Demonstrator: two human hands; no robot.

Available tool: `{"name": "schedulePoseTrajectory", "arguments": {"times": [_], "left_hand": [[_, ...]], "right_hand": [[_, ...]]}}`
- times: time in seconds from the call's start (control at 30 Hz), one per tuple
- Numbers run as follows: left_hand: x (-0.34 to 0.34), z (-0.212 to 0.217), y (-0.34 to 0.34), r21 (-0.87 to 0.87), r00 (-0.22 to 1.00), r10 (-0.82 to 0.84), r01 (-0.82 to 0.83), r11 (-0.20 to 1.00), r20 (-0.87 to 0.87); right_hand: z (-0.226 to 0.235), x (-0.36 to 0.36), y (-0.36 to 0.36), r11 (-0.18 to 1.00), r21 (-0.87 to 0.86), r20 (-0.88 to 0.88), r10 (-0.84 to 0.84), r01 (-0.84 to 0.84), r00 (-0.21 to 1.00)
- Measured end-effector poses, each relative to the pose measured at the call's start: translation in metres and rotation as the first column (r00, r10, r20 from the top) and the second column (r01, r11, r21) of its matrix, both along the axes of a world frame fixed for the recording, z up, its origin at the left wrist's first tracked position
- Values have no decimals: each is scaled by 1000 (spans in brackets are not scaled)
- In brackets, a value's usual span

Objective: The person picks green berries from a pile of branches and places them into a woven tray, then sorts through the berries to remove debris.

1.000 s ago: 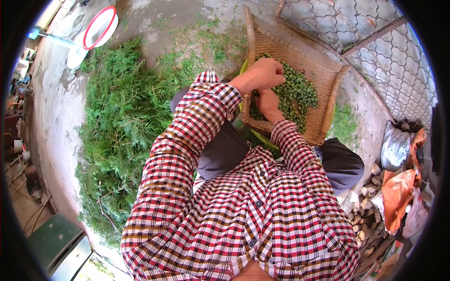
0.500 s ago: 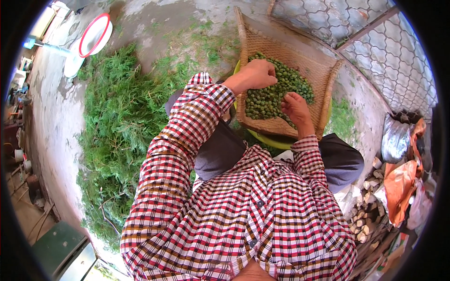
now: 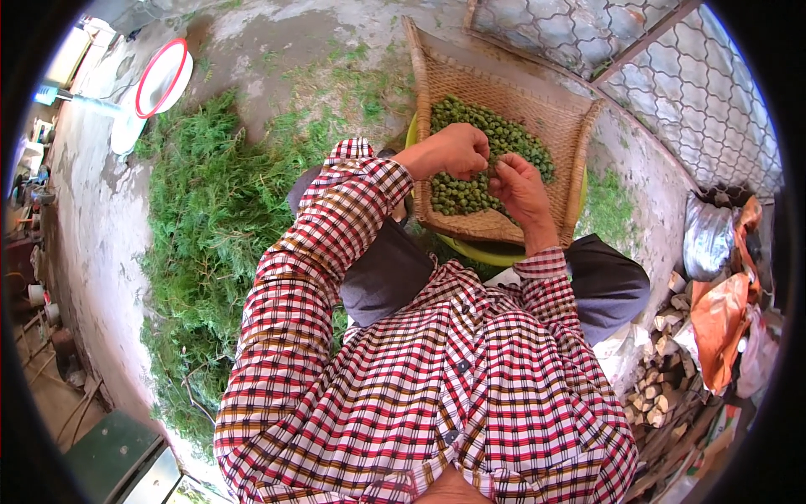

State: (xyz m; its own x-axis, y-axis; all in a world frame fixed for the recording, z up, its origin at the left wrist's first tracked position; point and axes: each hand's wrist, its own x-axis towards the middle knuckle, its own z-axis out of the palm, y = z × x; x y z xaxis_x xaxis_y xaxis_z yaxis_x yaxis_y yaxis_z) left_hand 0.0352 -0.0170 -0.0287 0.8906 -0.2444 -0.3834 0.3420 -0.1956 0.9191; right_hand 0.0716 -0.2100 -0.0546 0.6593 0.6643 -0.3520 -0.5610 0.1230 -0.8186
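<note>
Our hands meet over the woven tray (image 3: pixel 537 101): left hand (image 3: pixel 457 151) and right hand (image 3: pixel 519 186) pinch together on something small, hidden by fingers. The green pods (image 3: pixel 478 168) lie directly beneath, both hands equally close.

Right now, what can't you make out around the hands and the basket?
- Head view: whatever the left hand and right hand pinch between them; fingers hide it, too small.
- Yellow-green basin: mostly under the woven basket.
- Green pods: too small to identify.
</note>
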Motion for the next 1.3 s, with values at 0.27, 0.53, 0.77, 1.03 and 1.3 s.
{"name": "schedulePoseTrajectory", "arguments": {"times": [0.27, 0.53, 0.77, 1.03, 1.3], "left_hand": [[-2, 10, 4, 439, 926, -357, 272, 856, 123], [1, 2, 5, 466, 952, -220, 99, 879, 213], [1, 0, 10, 454, 970, -144, 41, 890, 194], [-15, -27, 0, 700, 905, -423, 281, 657, 34], [-18, -18, 1, 644, 942, -333, 233, 729, 36]], "right_hand": [[16, 71, -129, 565, 390, -265, -687, 727, 676], [-73, 30, -123, 783, -510, 180, -307, 355, 935], [-105, 34, -114, 122, -944, 329, 382, 305, 864], [-95, 29, -87, 238, -961, 174, 140, 138, 975], [-99, 24, -68, 608, -794, 8, 32, -13, 999]]}}
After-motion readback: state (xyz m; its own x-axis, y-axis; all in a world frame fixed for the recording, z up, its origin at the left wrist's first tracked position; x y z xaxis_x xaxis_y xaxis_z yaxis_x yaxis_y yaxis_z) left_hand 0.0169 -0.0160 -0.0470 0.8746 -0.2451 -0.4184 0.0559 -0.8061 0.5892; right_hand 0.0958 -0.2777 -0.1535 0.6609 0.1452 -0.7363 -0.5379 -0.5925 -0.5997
